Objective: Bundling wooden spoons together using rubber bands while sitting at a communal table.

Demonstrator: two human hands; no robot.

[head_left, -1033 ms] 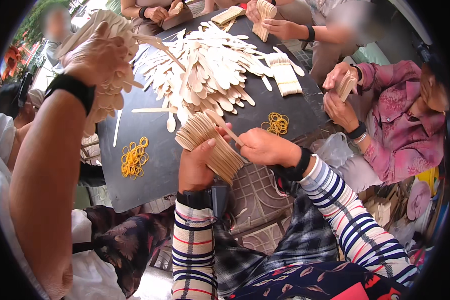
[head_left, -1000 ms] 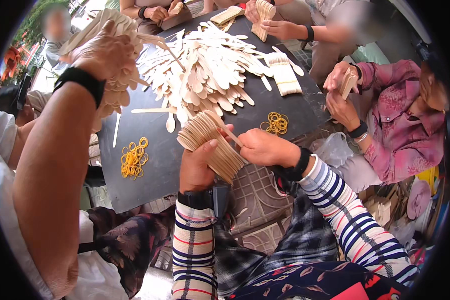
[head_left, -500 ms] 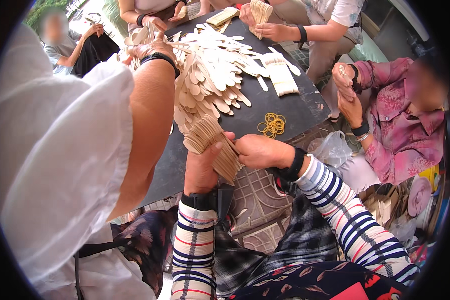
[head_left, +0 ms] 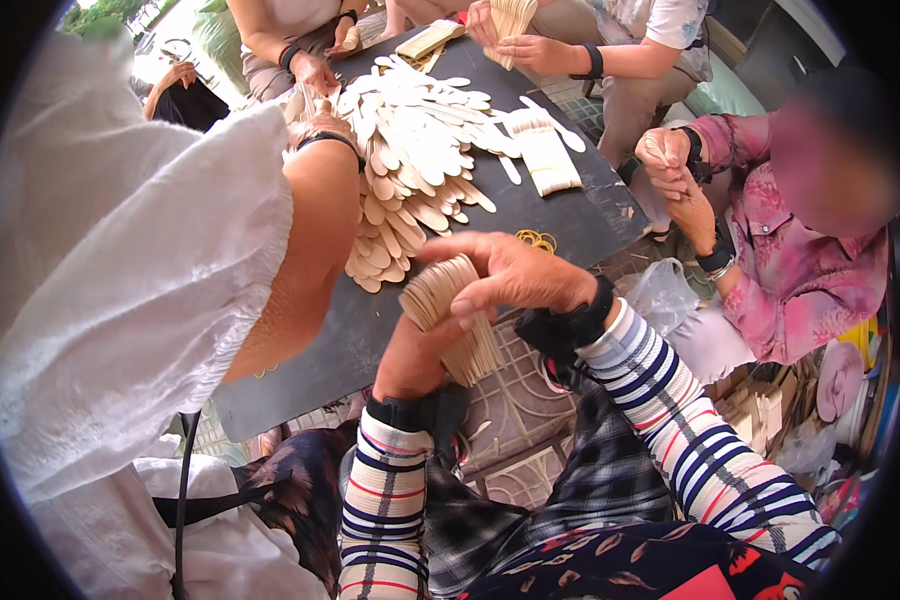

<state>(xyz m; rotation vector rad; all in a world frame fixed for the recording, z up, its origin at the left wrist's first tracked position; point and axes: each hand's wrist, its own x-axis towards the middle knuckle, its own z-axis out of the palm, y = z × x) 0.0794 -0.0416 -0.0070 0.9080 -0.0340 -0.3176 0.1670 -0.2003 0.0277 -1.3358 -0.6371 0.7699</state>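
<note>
My left hand point(head_left: 410, 358) is closed around the lower part of a bundle of flat wooden spoons point(head_left: 438, 292), whose rounded ends point up and away from me. Arched over the top of that bundle is my right hand point(head_left: 525, 275), its thumb on the near side and its fingers reaching round the far side. The bundle is held just off the near edge of the black table point(head_left: 300, 375). Behind it spreads a large loose pile of the same spoons point(head_left: 420, 130). Yellow rubber bands point(head_left: 538, 240) lie beyond my right hand, which partly hides them.
A flat bundle of spoons point(head_left: 545, 155) rests at the table's right side, another stack point(head_left: 430, 38) at the far end. A co-worker's arm point(head_left: 320, 230) reaches in from the left. A person in pink point(head_left: 770, 270) sits right, near a clear plastic bag point(head_left: 660, 295).
My right hand has moved from the bundle's right side up over its top. The bundle has shifted slightly right and down. The co-worker's white sleeve on the left has moved to the right.
</note>
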